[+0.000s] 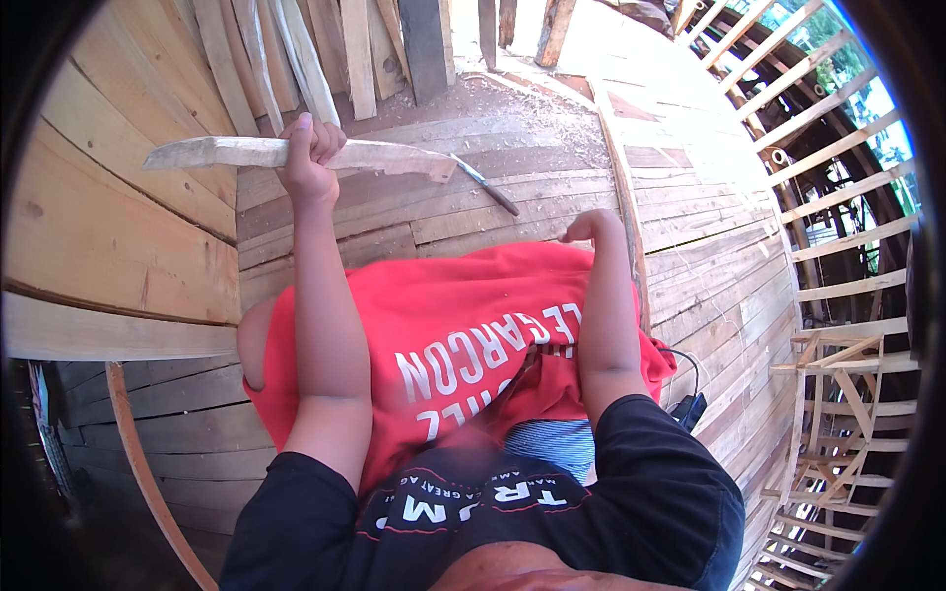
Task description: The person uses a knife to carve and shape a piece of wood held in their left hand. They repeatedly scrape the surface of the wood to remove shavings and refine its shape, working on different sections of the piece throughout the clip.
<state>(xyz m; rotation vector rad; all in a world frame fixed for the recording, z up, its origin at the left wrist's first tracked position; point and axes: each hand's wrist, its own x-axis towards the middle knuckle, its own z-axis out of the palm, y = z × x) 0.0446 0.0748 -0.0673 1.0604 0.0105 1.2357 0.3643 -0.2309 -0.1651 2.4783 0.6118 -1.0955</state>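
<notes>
My left hand (313, 158) is wrapped around a long, curved piece of wood (379, 158), pale and rough-cut, held crosswise above the floor. Close to the wood's right end is a slim tool (485, 185) with a metal blade and a dark handle, perhaps a knife or chisel. Its blade end meets or passes behind the wood; I cannot tell which. My right hand (591, 227) is bent down at the wrist by the far edge of the red cloth (463, 295) over my lap. Most of its fingers are hidden.
Wood shavings (532, 123) litter the plank floor (690, 266). Upright boards (357, 59) stand at the far left, beside a wooden panel wall (128, 217). A slatted railing (838, 197) runs along the right. A dark object with a cord (687, 409) lies right of my lap.
</notes>
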